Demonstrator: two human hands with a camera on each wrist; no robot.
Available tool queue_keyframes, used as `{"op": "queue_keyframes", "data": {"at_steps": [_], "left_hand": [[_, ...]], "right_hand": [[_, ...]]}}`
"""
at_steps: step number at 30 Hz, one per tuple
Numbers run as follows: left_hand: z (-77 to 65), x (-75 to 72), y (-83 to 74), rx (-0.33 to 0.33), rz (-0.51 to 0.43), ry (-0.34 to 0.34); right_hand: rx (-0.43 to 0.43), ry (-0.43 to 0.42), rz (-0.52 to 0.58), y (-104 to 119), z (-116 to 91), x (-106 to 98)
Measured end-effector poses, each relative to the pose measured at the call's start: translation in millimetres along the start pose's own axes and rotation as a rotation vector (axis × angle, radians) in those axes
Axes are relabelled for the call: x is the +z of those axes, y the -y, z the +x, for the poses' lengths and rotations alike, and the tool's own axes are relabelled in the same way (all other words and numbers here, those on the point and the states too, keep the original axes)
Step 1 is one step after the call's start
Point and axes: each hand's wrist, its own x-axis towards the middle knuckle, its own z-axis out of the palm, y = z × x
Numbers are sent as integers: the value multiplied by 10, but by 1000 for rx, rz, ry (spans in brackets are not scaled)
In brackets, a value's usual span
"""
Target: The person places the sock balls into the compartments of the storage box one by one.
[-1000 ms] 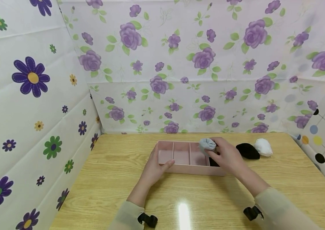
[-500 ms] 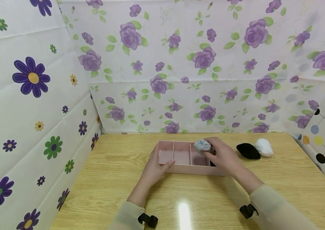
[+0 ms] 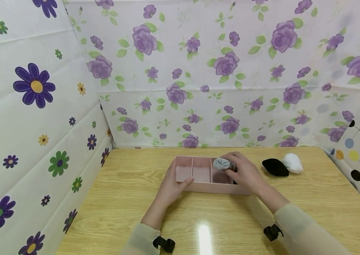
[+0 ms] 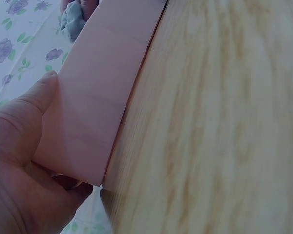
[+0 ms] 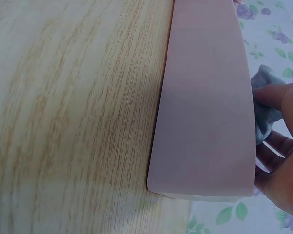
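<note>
A pink divided box (image 3: pixel 211 187) stands on the table, its open compartments in a row. My left hand (image 3: pixel 171 184) holds the box's left end, thumb along the front wall; in the left wrist view, fingers (image 4: pixel 80 192) curl behind the end. My right hand (image 3: pixel 245 171) pinches a rolled grey sock (image 3: pixel 222 163) over the third compartment from the left. In the right wrist view, the grey sock (image 5: pixel 264 105) shows partly behind the box wall, under the thumb. Something black (image 3: pixel 235 182) lies in the rightmost compartment, mostly hidden by my right hand.
A black rolled cloth bundle, probably a sock, (image 3: pixel 275 167) and a white one (image 3: pixel 292 163) lie side by side on the wooden table (image 3: pixel 129 198), right of the box. Flowered cloth (image 3: pixel 199 71) hangs behind the table's far edge.
My right hand has moved left and slightly down with the grey sock, from near the rightmost divider to over the third compartment. My left hand and the box have stayed put.
</note>
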Motion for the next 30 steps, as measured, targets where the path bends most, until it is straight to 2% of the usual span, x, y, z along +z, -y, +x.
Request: {"op": "queue_keyframes", "data": {"at_steps": [9,15,30], "left_hand": [[9,12,14,-1,-12,-4],[11,8,19,-2,-2,3],[2,5,10,-5,1,0]], "right_hand": [[-91,-1,-40,-32,3,25],[-139,40,-43,-62,-2,46],[-64,-1,-21,-52,-78,10]]}}
